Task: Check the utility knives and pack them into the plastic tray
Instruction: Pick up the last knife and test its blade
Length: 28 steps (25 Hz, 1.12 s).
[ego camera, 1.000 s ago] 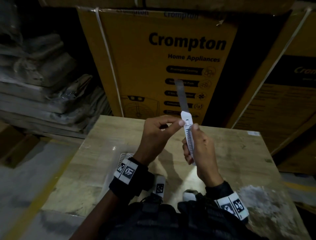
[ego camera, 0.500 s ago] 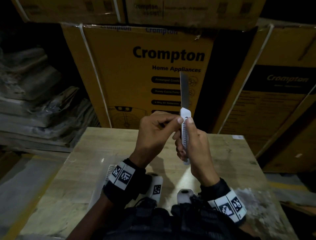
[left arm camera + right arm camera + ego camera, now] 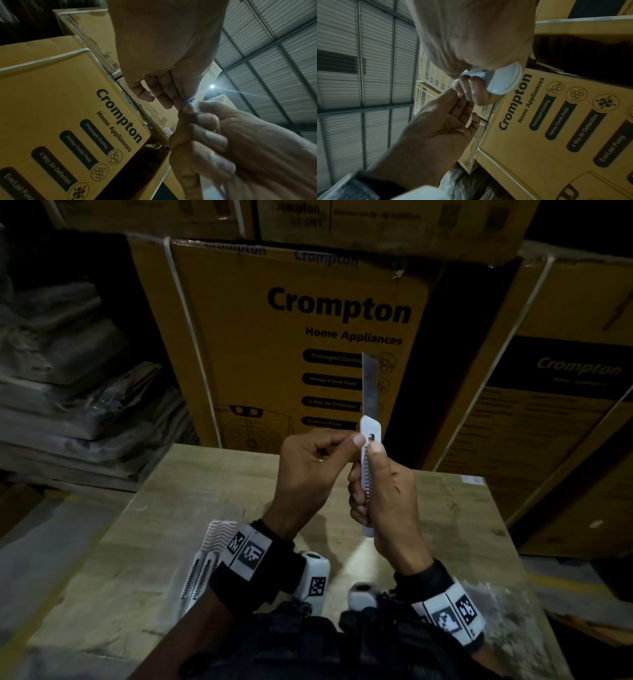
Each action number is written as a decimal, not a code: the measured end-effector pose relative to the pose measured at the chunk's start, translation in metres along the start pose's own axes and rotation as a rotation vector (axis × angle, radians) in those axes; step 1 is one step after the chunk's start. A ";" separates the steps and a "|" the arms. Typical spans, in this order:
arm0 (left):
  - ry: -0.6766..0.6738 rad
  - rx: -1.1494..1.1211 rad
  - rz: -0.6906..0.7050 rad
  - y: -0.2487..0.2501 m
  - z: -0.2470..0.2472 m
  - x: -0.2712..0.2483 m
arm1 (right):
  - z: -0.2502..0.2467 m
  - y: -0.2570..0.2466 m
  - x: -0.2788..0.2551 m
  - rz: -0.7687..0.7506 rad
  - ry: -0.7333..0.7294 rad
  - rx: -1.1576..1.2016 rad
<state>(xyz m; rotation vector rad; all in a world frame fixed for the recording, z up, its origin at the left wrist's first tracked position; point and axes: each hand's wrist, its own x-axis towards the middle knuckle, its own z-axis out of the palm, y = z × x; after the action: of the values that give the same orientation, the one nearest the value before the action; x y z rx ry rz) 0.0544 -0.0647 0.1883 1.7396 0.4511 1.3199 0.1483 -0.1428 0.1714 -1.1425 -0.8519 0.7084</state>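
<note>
A white utility knife [image 3: 370,430] stands upright above the table, its steel blade [image 3: 371,385] slid far out and pointing up. My right hand [image 3: 387,494] grips the handle, thumb on the toothed slider track. My left hand [image 3: 318,463] is beside it, one fingertip touching the top of the handle, the other fingers loosely curled. The right wrist view shows the knife's rounded butt end [image 3: 505,81] sticking out of my fist. The plastic tray [image 3: 219,534] lies on the table at lower left, with two white knives [image 3: 198,577] in it, partly hidden by my left wrist.
The wooden table [image 3: 462,525] ends just behind my hands. Stacked yellow Crompton cartons [image 3: 308,337] rise close behind it and to the right. Wrapped grey bundles [image 3: 68,405] are piled at the left. Floor shows to the left of the table.
The knife has gone from leaning left to upright and sits a little higher against the cartons. Both hands have kept their places on it.
</note>
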 end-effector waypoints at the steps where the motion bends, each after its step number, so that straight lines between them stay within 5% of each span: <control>1: 0.015 -0.008 -0.005 0.001 0.001 -0.001 | -0.001 0.001 0.000 0.009 -0.021 0.012; 7: 0.072 0.011 -0.040 -0.003 0.004 -0.003 | -0.006 0.003 0.000 0.078 -0.071 -0.021; 15: 0.071 0.010 -0.034 -0.001 0.009 -0.003 | -0.007 0.000 -0.001 -0.044 0.014 -0.038; 28: 0.151 -0.054 -0.064 0.000 0.003 -0.009 | -0.003 -0.002 -0.014 0.148 -0.055 -0.024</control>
<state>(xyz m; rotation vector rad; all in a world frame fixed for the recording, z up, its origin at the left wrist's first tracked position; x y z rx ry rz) 0.0540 -0.0724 0.1831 1.5750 0.5463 1.4107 0.1440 -0.1560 0.1696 -1.2212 -0.8297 0.8573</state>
